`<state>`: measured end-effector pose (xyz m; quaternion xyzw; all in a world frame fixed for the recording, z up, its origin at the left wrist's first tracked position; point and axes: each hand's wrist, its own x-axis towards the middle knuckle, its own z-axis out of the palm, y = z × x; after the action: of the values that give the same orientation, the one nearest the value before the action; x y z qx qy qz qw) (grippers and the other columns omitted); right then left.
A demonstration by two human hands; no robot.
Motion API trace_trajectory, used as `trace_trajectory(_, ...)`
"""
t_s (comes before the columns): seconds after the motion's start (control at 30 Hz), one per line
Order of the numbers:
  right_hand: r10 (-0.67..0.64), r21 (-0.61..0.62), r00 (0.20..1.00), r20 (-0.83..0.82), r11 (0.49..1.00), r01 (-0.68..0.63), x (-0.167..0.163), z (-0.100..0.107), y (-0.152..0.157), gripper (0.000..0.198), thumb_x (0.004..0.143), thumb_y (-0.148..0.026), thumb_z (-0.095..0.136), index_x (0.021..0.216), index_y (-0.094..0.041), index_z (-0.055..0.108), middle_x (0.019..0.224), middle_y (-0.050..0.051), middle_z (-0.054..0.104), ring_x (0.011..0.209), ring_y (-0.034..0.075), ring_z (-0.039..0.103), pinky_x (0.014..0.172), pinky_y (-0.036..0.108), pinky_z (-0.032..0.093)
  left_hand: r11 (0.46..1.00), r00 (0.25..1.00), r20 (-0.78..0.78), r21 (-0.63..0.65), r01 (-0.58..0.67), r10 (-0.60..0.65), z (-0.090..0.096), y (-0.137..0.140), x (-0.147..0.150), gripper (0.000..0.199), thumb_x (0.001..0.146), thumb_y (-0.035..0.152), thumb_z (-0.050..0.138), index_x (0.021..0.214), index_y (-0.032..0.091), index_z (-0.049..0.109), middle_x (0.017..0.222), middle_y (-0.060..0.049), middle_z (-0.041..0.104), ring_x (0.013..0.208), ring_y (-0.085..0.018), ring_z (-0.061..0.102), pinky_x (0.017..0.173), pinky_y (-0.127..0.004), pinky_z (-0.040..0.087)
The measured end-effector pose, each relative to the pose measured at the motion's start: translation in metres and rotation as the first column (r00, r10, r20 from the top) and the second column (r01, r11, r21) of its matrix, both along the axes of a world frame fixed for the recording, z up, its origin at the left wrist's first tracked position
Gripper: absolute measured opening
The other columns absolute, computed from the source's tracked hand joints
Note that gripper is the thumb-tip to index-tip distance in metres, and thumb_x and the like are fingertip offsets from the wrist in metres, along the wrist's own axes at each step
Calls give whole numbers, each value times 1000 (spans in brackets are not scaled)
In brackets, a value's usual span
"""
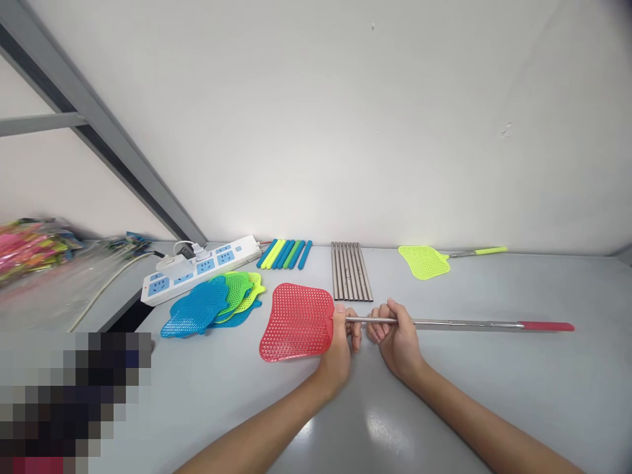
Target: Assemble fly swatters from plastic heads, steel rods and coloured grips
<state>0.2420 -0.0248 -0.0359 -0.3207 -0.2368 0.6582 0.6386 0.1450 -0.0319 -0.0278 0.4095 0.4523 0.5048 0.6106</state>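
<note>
A red fly swatter [299,322] lies crosswise in front of me, its mesh head to the left and its metal rod stretched out to the right, ending in a red grip [546,326]. My left hand [340,339] is closed around the neck, where the head meets the rod. Close beside it, my right hand [395,332] is closed around the rod. Beyond my hands lies a row of metal rods [350,271]. A yellow fly swatter [425,262] with a short rod and yellow grip rests at the back right.
Blue, green and yellow swatter heads [197,308] are piled at the left. Behind them stands a white power strip [200,271] with plugs and cables. Several coloured grips [284,254] lie beside it. Plastic-wrapped items [39,247] are at far left. A white wall [375,131] bounds the table.
</note>
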Motion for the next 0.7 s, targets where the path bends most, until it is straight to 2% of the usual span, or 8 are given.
trace_trajectory(0.17, 11, -11, 1000, -16, 1000, -11, 0, 0, 1, 43, 78, -33, 40, 38, -20, 34, 35, -4, 31, 35, 10, 29, 40, 26, 24, 1000, 1000, 17, -5, -5, 5, -1, 0, 0, 52, 80, 54, 22, 46, 18, 38, 38, 3, 32, 40, -9, 31, 47, -23, 28)
trace_trajectory(0.4, 56, -48, 994, -93, 997, -61, 2, -4, 2, 42, 78, -31, 42, 40, -19, 29, 34, -7, 21, 32, 6, 16, 36, 23, 16, 1000, 1000, 7, -10, 25, -25, -4, 0, -2, 52, 81, 53, 23, 44, 18, 36, 36, 4, 27, 39, -9, 26, 42, -23, 22)
trace_trajectory(0.7, 66, -52, 993, -98, 996, -72, 3, -5, 0, 43, 79, -30, 40, 39, -19, 29, 33, -8, 18, 30, 6, 13, 34, 23, 13, 999, 998, -42, -13, 43, -44, -1, 1, -2, 53, 80, 54, 20, 41, 19, 31, 36, 3, 26, 38, -9, 25, 42, -25, 19)
